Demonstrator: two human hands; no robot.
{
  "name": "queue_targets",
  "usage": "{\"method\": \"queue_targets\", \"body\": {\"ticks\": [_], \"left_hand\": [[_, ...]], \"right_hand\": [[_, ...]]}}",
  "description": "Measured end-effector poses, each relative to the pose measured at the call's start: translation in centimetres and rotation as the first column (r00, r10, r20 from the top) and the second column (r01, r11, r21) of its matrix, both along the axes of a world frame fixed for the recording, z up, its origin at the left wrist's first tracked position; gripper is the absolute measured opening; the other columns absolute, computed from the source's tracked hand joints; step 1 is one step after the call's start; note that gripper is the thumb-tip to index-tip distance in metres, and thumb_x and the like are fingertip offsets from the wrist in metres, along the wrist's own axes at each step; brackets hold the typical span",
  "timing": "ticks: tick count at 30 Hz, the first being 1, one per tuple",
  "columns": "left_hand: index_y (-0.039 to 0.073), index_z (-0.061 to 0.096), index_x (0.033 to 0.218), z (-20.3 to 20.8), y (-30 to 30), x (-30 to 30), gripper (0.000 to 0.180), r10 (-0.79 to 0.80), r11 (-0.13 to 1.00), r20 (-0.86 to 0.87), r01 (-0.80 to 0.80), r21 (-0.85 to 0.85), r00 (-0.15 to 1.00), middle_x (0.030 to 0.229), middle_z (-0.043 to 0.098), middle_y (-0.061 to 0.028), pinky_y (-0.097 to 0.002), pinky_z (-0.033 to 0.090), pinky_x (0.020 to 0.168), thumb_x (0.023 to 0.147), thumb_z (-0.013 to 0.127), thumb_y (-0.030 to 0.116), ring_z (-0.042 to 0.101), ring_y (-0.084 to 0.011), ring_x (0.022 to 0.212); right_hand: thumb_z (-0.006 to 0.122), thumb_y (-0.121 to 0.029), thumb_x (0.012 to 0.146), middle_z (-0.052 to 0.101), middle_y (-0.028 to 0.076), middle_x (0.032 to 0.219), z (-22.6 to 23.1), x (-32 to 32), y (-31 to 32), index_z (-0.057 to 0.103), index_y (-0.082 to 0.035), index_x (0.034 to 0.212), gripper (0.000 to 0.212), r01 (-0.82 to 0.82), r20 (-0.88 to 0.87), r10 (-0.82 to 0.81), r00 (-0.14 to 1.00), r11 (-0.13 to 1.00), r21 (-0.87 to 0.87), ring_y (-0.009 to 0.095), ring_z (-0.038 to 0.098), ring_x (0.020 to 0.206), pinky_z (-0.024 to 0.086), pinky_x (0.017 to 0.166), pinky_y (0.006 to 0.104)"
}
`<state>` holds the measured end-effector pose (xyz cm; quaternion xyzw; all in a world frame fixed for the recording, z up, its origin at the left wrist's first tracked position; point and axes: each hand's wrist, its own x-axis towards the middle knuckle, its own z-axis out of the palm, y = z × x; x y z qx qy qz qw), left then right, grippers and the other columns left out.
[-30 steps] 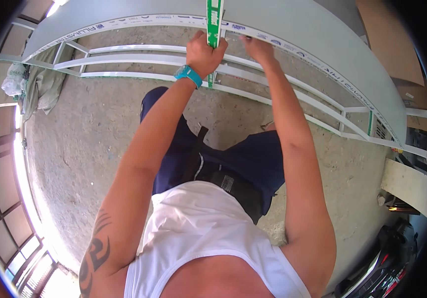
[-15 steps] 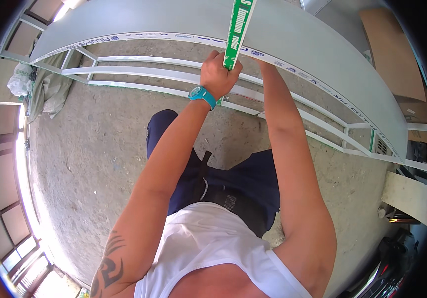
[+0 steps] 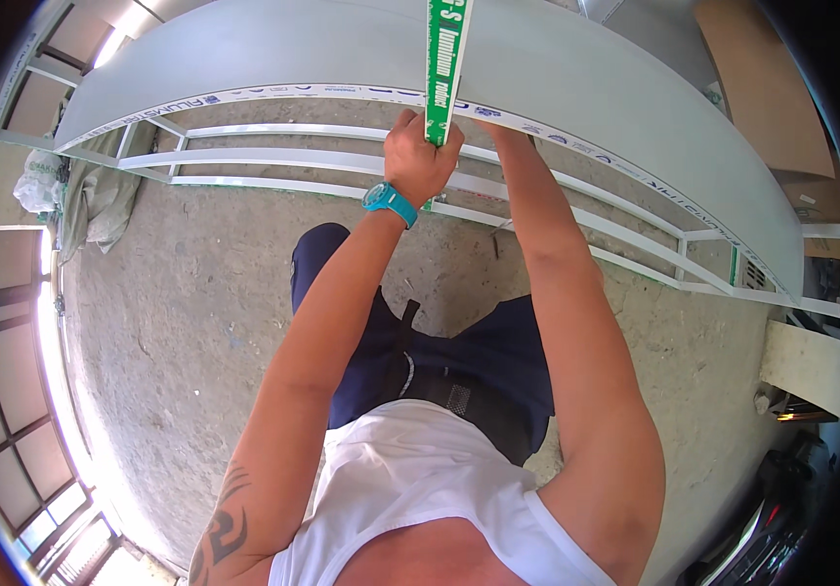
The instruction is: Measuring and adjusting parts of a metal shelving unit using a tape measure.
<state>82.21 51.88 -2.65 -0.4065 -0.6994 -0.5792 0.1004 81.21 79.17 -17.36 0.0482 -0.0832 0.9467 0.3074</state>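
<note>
At twelve o'clock, a straight, narrow bar faced in green with white edges and white lettering [image 3: 446, 73] crosses the film-trimmed edge of a wide, flat, pale grey panel [image 3: 244, 54]. The left hand [image 3: 422, 156] curls closed around the bar's lower end. Towards one o'clock, the right hand [image 3: 491, 131] is mostly hidden at the panel's edge; its grip cannot be told.
</note>
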Motion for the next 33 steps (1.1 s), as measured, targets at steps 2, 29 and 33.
{"method": "queue_targets", "body": {"ticks": [2,29,33], "left_hand": [[0.004,0.059,0.071,0.2,0.1,0.2,0.015,-0.003,1.000,0.017,0.003,0.007,1.000,0.063,0.057,-0.0123,-0.0435,0.044,0.052,0.082,0.068,0.009,0.049,-0.0303,0.057],[0.005,0.061,0.070,-0.9,-0.8,-0.5,0.015,0.038,0.999,-0.038,-0.038,0.011,0.999,0.063,0.059,-0.0104,-0.0444,0.045,0.054,0.083,0.068,0.009,0.051,-0.0307,0.060],[0.005,0.062,0.071,0.3,2.3,1.1,0.014,-0.037,0.995,0.001,0.037,0.088,0.999,0.063,0.059,-0.0112,-0.0448,0.045,0.055,0.083,0.069,0.009,0.052,-0.0313,0.060]], "right_hand": [[0.031,-0.063,0.107,0.059,0.010,0.148,0.5,0.9,-0.3,0.052,-0.019,0.150,0.066,-0.083,-0.066,0.083,0.994,0.997,0.008,0.034,0.055,0.135,0.037,0.114,0.0639],[0.048,-0.049,0.106,0.050,0.013,0.155,-3.6,-1.4,-4.6,0.049,-0.013,0.153,0.059,-0.588,-0.036,-0.934,0.355,-0.253,0.769,0.034,0.047,0.142,0.031,0.124,0.0506],[0.045,-0.045,0.107,0.048,0.013,0.158,-6.4,6.2,7.5,0.049,-0.011,0.154,0.057,-0.691,-0.168,-0.974,0.150,-0.225,0.687,0.034,0.044,0.145,0.030,0.124,0.0485]]}}
